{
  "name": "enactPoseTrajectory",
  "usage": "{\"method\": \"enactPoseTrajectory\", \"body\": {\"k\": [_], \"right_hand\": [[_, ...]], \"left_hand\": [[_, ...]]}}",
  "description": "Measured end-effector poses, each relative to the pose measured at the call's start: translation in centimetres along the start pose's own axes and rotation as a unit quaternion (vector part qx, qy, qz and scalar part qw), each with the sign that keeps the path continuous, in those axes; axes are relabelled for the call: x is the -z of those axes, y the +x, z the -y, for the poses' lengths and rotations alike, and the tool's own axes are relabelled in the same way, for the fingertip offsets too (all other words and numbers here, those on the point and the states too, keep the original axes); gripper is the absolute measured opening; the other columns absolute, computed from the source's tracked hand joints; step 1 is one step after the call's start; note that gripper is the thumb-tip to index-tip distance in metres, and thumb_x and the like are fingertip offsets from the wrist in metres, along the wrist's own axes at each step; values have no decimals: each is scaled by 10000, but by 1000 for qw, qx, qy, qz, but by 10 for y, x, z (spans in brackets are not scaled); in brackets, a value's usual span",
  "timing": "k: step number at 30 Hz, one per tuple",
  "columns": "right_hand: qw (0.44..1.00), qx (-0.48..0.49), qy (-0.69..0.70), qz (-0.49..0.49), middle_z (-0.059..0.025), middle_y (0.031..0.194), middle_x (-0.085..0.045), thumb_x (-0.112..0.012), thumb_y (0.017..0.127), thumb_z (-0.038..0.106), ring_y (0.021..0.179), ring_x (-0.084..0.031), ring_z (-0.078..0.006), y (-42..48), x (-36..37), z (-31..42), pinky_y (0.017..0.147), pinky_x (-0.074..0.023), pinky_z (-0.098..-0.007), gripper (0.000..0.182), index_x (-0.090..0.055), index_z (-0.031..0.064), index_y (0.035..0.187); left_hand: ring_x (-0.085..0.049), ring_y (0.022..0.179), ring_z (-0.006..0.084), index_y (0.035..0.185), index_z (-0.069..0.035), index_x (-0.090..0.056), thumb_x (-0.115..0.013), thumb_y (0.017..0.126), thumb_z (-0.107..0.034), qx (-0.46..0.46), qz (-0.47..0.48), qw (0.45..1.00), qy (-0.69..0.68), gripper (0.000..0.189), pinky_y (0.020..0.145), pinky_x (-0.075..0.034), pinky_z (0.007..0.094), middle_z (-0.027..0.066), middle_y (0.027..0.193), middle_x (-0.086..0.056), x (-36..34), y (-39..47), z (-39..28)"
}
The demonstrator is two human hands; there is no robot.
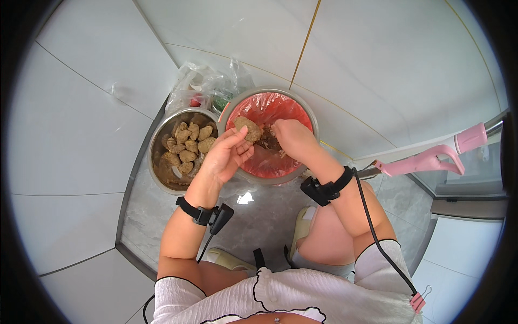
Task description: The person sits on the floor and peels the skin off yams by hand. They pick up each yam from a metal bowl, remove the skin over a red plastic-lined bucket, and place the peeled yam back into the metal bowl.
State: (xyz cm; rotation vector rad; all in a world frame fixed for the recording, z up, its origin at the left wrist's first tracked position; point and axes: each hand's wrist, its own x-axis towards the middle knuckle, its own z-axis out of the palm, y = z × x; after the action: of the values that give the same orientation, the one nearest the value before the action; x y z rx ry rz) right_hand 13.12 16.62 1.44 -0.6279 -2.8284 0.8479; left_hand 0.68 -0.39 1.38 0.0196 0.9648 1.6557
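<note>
My left hand holds a brown, rough-skinned tuber that looks like taro over a round trash bin. A red plastic liner covers the inside of the bin, and dark brown scraps lie in it. Close to the tuber's right side is my right hand, its fingers curled inward above the scraps. Whether those fingers pinch anything is hidden. To the left of the bin stands a stainless steel bowl with several similar tubers inside.
Clear plastic bags with red and green contents sit behind the bowl, against the wall. A pink-handled pole slants in from the right. Pale tiled walls rise behind and left; grey marbled tiles form the floor.
</note>
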Motion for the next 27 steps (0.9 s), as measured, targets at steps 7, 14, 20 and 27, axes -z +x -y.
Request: {"method": "enactPoseTrajectory", "body": {"k": [7,14,20,27], "right_hand": [[988,69,128,-42,-174,774,-602,-481,1007,283,747,-601,-393,-2,8,25,666,-468,-497,280,-530,34,888],[978,152,137,-37,-182,775,-577,-511,979,180,751,-589,-388,2,-2,17,658,-462,-462,197,-522,13,874],[998,-24,52,-5,-195,719,-595,-519,987,221,721,-608,-388,0,-16,-22,668,-464,-465,283,-551,-20,844],[983,21,168,-65,-184,742,-606,-496,1007,298,725,-607,-400,-9,4,32,640,-476,-500,337,-526,24,812]], "left_hand": [[-594,942,142,1172,-76,-547,-643,963,-179,-24,-7,999,22,252,869,-506,313,36,1035,-619,-11,-1,-4],[-603,974,161,1262,-36,-527,-635,968,-159,-41,-31,997,63,337,925,-510,321,69,1109,-616,-12,-8,-1],[-613,1078,215,1280,26,-500,-627,968,-142,-51,-12,997,58,377,1014,-495,362,120,1185,-608,-3,-7,-2],[-594,1181,262,1166,26,-517,-617,976,-152,-39,18,999,-20,279,1065,-475,394,141,1202,-605,-12,-5,1]]}}
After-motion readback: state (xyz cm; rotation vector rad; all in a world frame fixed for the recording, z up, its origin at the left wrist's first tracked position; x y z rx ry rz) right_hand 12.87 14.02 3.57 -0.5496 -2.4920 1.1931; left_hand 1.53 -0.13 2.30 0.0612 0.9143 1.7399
